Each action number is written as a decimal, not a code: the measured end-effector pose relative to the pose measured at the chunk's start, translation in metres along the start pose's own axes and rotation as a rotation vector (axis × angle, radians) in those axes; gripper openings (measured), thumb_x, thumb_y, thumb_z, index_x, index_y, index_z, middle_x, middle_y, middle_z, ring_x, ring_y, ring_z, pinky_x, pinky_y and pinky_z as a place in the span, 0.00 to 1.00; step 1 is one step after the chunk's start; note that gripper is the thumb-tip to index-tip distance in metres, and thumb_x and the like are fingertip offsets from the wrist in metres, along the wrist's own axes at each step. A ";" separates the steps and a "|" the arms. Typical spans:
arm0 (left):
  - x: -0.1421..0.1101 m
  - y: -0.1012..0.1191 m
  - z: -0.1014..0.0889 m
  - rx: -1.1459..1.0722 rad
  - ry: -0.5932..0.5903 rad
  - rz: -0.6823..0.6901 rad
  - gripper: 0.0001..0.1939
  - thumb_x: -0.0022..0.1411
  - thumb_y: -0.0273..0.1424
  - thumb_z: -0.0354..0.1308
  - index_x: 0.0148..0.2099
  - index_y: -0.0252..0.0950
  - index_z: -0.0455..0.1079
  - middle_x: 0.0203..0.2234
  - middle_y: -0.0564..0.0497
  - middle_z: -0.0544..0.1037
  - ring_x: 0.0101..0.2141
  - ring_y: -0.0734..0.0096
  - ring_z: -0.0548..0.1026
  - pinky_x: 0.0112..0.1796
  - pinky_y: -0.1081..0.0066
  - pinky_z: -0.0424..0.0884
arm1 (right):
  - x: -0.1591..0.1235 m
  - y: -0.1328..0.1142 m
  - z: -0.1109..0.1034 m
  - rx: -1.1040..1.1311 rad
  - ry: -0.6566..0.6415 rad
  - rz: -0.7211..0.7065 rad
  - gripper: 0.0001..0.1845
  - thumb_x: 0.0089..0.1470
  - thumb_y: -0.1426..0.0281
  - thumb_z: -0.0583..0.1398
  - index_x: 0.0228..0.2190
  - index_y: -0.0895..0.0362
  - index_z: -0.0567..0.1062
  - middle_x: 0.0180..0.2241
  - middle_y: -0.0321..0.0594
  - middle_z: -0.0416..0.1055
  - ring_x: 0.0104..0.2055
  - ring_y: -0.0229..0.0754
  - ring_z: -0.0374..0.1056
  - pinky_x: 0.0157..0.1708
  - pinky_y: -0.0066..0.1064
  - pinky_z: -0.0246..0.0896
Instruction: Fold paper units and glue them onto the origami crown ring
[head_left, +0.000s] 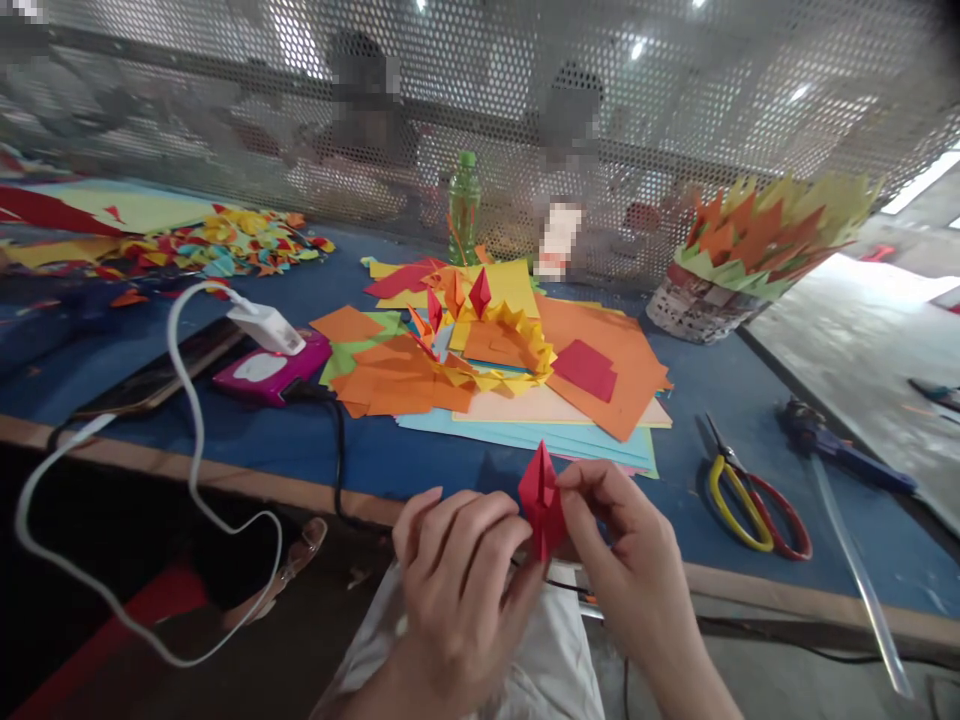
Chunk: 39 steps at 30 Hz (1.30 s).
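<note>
Between my two hands is a red folded paper piece (541, 492), diamond-shaped with a pointed top and a crease down its middle. My left hand (469, 575) grips its lower left side, thumb below and fingers curled. The thumb and index finger of my right hand (626, 555) pinch its right edge. Both hands are over the table's front edge, above my lap. Beyond them lies a ring of folded yellow paper (544, 355) with several red and orange pointed pieces standing at its left side. Orange paper sheets (611, 395) and blue sheets (525, 438) lie beneath and around the ring.
Scissors (742, 505) and a glue gun (840, 450) with a clear stick lie at right. A paper-filled basket (701, 300) stands behind them. At left are a purple power socket (274, 370), a phone (169, 365), a white cable and paper scraps (240, 240). A green bottle (465, 210) stands behind.
</note>
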<state>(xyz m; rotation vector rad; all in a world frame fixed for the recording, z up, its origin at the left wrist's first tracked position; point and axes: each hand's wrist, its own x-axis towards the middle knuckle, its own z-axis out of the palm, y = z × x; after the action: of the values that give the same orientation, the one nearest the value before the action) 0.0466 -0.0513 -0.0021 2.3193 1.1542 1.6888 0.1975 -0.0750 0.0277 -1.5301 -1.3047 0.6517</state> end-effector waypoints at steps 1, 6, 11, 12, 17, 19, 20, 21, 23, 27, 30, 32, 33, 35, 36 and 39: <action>0.000 -0.002 -0.001 0.005 -0.005 0.004 0.03 0.67 0.24 0.62 0.39 0.38 0.75 0.36 0.50 0.83 0.40 0.64 0.77 0.55 0.56 0.59 | -0.003 0.001 0.000 0.010 -0.005 0.011 0.10 0.64 0.61 0.58 0.37 0.54 0.73 0.29 0.34 0.70 0.27 0.33 0.65 0.21 0.20 0.62; -0.003 -0.005 -0.001 0.022 -0.036 0.067 0.07 0.64 0.24 0.64 0.45 0.37 0.77 0.41 0.49 0.85 0.42 0.63 0.78 0.56 0.54 0.60 | -0.009 0.009 -0.001 -0.011 0.077 0.035 0.09 0.63 0.62 0.60 0.38 0.53 0.75 0.31 0.34 0.74 0.27 0.33 0.69 0.25 0.21 0.68; -0.004 -0.002 0.003 0.005 -0.030 0.098 0.05 0.66 0.26 0.64 0.44 0.40 0.77 0.39 0.53 0.86 0.40 0.67 0.79 0.55 0.58 0.62 | -0.008 0.008 0.000 -0.036 0.129 -0.042 0.07 0.62 0.64 0.60 0.36 0.54 0.75 0.28 0.33 0.75 0.25 0.33 0.70 0.25 0.22 0.70; -0.004 -0.002 0.003 0.003 -0.030 0.093 0.06 0.66 0.25 0.63 0.44 0.40 0.77 0.38 0.54 0.86 0.40 0.67 0.79 0.55 0.58 0.61 | -0.008 0.008 0.000 -0.059 0.132 -0.064 0.07 0.62 0.64 0.60 0.36 0.54 0.76 0.29 0.34 0.76 0.26 0.33 0.71 0.27 0.22 0.70; -0.004 -0.012 0.003 -0.020 -0.109 0.110 0.11 0.68 0.20 0.57 0.47 0.38 0.76 0.42 0.53 0.86 0.42 0.67 0.79 0.57 0.58 0.57 | -0.013 0.014 -0.004 -0.237 0.088 -0.230 0.04 0.64 0.70 0.59 0.40 0.53 0.75 0.34 0.35 0.77 0.32 0.34 0.74 0.31 0.21 0.70; -0.003 -0.016 0.003 -0.011 -0.155 0.114 0.12 0.69 0.20 0.55 0.48 0.38 0.76 0.43 0.53 0.86 0.43 0.67 0.79 0.58 0.58 0.57 | -0.013 0.017 -0.006 -0.346 0.057 -0.358 0.07 0.64 0.74 0.58 0.41 0.53 0.74 0.36 0.37 0.77 0.35 0.35 0.73 0.35 0.25 0.70; -0.002 -0.017 0.003 -0.005 -0.177 0.110 0.13 0.69 0.19 0.54 0.48 0.38 0.76 0.43 0.53 0.85 0.43 0.67 0.79 0.58 0.57 0.58 | -0.013 0.018 -0.007 -0.404 0.042 -0.419 0.09 0.63 0.76 0.57 0.41 0.53 0.74 0.37 0.38 0.76 0.37 0.37 0.72 0.38 0.27 0.69; -0.002 -0.018 0.004 -0.003 -0.195 0.107 0.13 0.69 0.19 0.54 0.48 0.38 0.76 0.42 0.53 0.85 0.43 0.67 0.79 0.58 0.57 0.58 | -0.012 0.019 -0.008 -0.456 0.023 -0.473 0.10 0.62 0.78 0.57 0.42 0.53 0.75 0.38 0.39 0.76 0.40 0.38 0.71 0.41 0.30 0.69; 0.000 -0.019 0.004 -0.010 -0.224 0.105 0.14 0.70 0.18 0.52 0.47 0.38 0.76 0.42 0.52 0.85 0.43 0.67 0.79 0.59 0.57 0.58 | -0.010 0.022 -0.010 -0.530 0.004 -0.532 0.14 0.61 0.80 0.58 0.44 0.53 0.75 0.41 0.41 0.75 0.42 0.39 0.70 0.44 0.33 0.68; 0.002 -0.021 0.005 -0.063 -0.246 0.089 0.14 0.71 0.19 0.51 0.46 0.37 0.76 0.42 0.53 0.85 0.44 0.67 0.78 0.59 0.57 0.57 | -0.004 0.026 -0.015 -0.597 -0.039 -0.587 0.12 0.61 0.79 0.60 0.44 0.53 0.76 0.42 0.40 0.76 0.44 0.41 0.70 0.46 0.35 0.67; 0.002 -0.024 0.001 -0.105 -0.273 0.056 0.14 0.69 0.18 0.52 0.47 0.38 0.76 0.43 0.55 0.85 0.44 0.68 0.78 0.60 0.56 0.57 | -0.001 0.028 -0.019 -0.614 -0.082 -0.613 0.08 0.62 0.77 0.62 0.41 0.53 0.77 0.39 0.39 0.77 0.43 0.41 0.71 0.45 0.37 0.67; 0.002 -0.027 -0.003 -0.121 -0.314 0.040 0.15 0.67 0.17 0.54 0.47 0.39 0.76 0.44 0.56 0.85 0.44 0.67 0.78 0.60 0.56 0.58 | 0.000 0.028 -0.020 -0.612 -0.093 -0.621 0.07 0.62 0.76 0.62 0.41 0.53 0.78 0.39 0.39 0.77 0.43 0.41 0.71 0.44 0.37 0.67; 0.001 -0.028 -0.005 -0.124 -0.324 0.034 0.15 0.67 0.17 0.55 0.47 0.39 0.76 0.45 0.56 0.85 0.44 0.67 0.78 0.60 0.56 0.58 | 0.000 0.029 -0.020 -0.607 -0.092 -0.619 0.07 0.62 0.75 0.62 0.40 0.53 0.78 0.39 0.39 0.78 0.43 0.41 0.71 0.43 0.37 0.67; 0.000 -0.029 -0.008 -0.119 -0.315 0.028 0.15 0.66 0.17 0.55 0.46 0.39 0.77 0.45 0.55 0.85 0.45 0.67 0.77 0.60 0.55 0.58 | 0.001 0.029 -0.019 -0.578 -0.091 -0.607 0.06 0.62 0.75 0.62 0.39 0.53 0.78 0.38 0.39 0.78 0.42 0.41 0.71 0.42 0.37 0.67; -0.001 -0.029 -0.008 -0.110 -0.300 0.032 0.14 0.66 0.17 0.56 0.47 0.39 0.77 0.45 0.54 0.85 0.45 0.66 0.77 0.61 0.55 0.58 | 0.001 0.029 -0.018 -0.557 -0.093 -0.595 0.06 0.62 0.75 0.62 0.38 0.53 0.78 0.37 0.39 0.77 0.41 0.41 0.71 0.42 0.37 0.68; -0.001 -0.029 -0.007 -0.078 -0.257 0.059 0.13 0.67 0.19 0.58 0.50 0.37 0.77 0.43 0.53 0.85 0.44 0.66 0.78 0.60 0.55 0.58 | 0.002 0.028 -0.016 -0.501 -0.106 -0.565 0.06 0.62 0.76 0.62 0.37 0.53 0.77 0.36 0.38 0.77 0.39 0.40 0.71 0.40 0.36 0.68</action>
<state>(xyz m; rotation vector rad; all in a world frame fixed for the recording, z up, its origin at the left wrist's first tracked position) 0.0257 -0.0340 -0.0133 2.4526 0.9631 1.3716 0.2239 -0.0770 0.0084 -1.4086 -1.9799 0.0387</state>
